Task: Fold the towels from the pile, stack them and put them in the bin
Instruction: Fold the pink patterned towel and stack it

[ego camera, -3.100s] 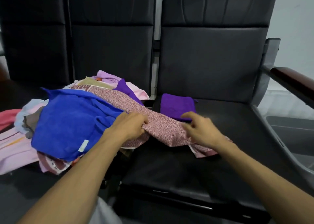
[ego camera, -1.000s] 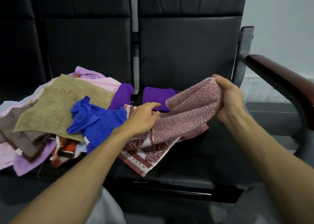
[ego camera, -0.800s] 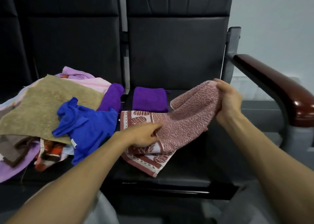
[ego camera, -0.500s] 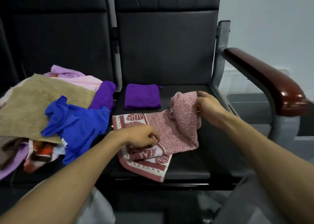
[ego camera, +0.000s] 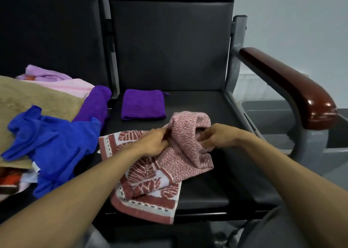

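A pink and white leaf-patterned towel [ego camera: 150, 176] lies bunched on the black seat [ego camera: 203, 189], one corner hanging over the front edge. My left hand [ego camera: 152, 142] grips its raised fold from the left. My right hand [ego camera: 216, 136] pinches the same bunched fold from the right. A folded purple towel [ego camera: 143, 104] lies flat at the back of the seat. On the neighbouring seat to the left sits the pile, with a blue towel [ego camera: 50, 144], a tan towel [ego camera: 35, 101], a rolled purple towel [ego camera: 94, 104] and pink ones [ego camera: 69, 84].
A dark red armrest [ego camera: 290, 85] on a grey metal frame borders the seat on the right. Beyond it a grey bin [ego camera: 273, 112] stands low by the white wall. Black seat backs rise behind both seats.
I pulled the patterned towel out of the pile onto the right seat. My right hand lowered its end from the air and both hands came together on the bunched fold.
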`<state>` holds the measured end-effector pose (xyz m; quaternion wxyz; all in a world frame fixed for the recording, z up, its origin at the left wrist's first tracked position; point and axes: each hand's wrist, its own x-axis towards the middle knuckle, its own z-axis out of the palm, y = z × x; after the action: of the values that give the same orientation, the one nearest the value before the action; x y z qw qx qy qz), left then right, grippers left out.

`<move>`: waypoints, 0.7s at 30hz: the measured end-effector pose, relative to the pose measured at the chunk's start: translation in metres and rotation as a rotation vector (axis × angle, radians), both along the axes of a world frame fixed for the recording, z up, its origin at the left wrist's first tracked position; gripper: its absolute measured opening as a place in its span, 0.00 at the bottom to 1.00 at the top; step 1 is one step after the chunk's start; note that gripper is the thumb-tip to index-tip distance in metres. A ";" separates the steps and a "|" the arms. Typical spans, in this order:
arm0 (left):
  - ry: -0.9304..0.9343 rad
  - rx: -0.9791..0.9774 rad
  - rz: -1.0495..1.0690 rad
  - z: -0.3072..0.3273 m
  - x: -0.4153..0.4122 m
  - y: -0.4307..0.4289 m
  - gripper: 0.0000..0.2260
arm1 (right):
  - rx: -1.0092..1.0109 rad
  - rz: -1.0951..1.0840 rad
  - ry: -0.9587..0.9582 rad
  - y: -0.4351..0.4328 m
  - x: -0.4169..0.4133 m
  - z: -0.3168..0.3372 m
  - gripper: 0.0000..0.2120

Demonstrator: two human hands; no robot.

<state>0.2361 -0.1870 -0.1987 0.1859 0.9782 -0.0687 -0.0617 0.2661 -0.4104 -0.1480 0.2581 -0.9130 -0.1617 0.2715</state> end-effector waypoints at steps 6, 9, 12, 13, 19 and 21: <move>-0.204 0.153 0.083 0.010 0.001 0.002 0.09 | -0.063 0.047 -0.078 -0.010 0.001 0.002 0.06; -0.299 -0.007 0.190 0.022 -0.010 0.007 0.09 | 0.109 -0.336 -0.396 -0.019 0.003 0.008 0.10; -0.417 -0.178 0.338 0.035 -0.022 0.016 0.07 | 0.619 -0.839 -0.444 -0.029 0.007 0.014 0.08; -0.431 -0.233 0.381 0.038 -0.025 0.019 0.06 | 0.773 -0.947 -0.408 -0.032 0.009 0.017 0.08; -0.209 -0.310 0.218 0.057 -0.039 0.031 0.09 | 1.108 -1.136 -0.132 -0.030 0.003 0.028 0.13; 0.089 -0.308 0.026 0.057 -0.043 0.031 0.07 | 1.068 -1.068 -0.137 -0.024 -0.003 0.029 0.15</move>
<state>0.1933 -0.1565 -0.1415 0.3375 0.9352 -0.0563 -0.0911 0.2630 -0.4344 -0.1190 0.7511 -0.6329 0.1772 -0.0629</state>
